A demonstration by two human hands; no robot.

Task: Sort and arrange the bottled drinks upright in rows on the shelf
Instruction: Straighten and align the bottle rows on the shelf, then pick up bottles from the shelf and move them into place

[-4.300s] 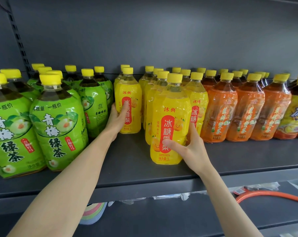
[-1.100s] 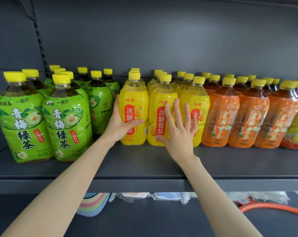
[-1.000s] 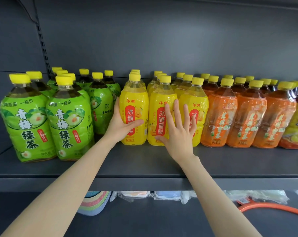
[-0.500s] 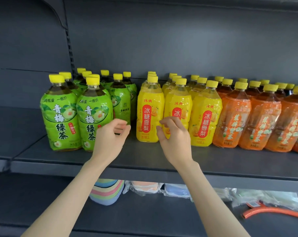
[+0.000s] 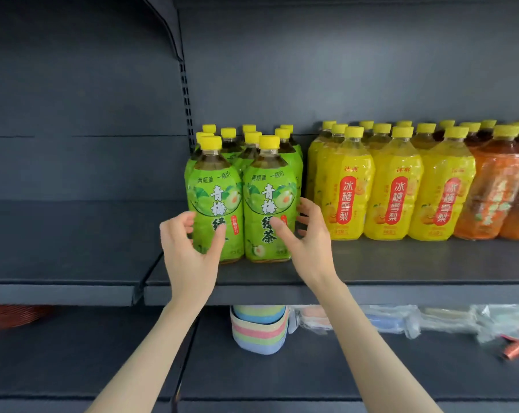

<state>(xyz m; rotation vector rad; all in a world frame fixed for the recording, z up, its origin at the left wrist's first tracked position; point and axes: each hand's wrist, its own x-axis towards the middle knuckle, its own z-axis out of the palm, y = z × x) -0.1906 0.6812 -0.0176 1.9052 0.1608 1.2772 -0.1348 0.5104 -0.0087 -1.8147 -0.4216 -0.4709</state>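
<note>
Green tea bottles with yellow caps stand in rows at the left end of the dark shelf (image 5: 401, 263). My left hand (image 5: 189, 254) curls round the front left green bottle (image 5: 215, 186), thumb on its label and fingers at its left side. The front right green bottle (image 5: 268, 189) has my right hand (image 5: 309, 245) round it, thumb on the front and fingers on its right side. Right of a small gap stand rows of yellow pear-drink bottles (image 5: 346, 189), then orange-labelled bottles (image 5: 497, 192). All the bottles are upright.
A slotted upright (image 5: 186, 108) rises behind the green bottles. Left of it lies a neighbouring shelf board (image 5: 58, 239). On the lower shelf are a stack of pastel bowls (image 5: 259, 329), plastic packets (image 5: 401, 320) and an orange hose (image 5: 517, 350).
Both hands left the yellow bottles, drew back, then moved left onto the two front green bottles. The view swung left.
</note>
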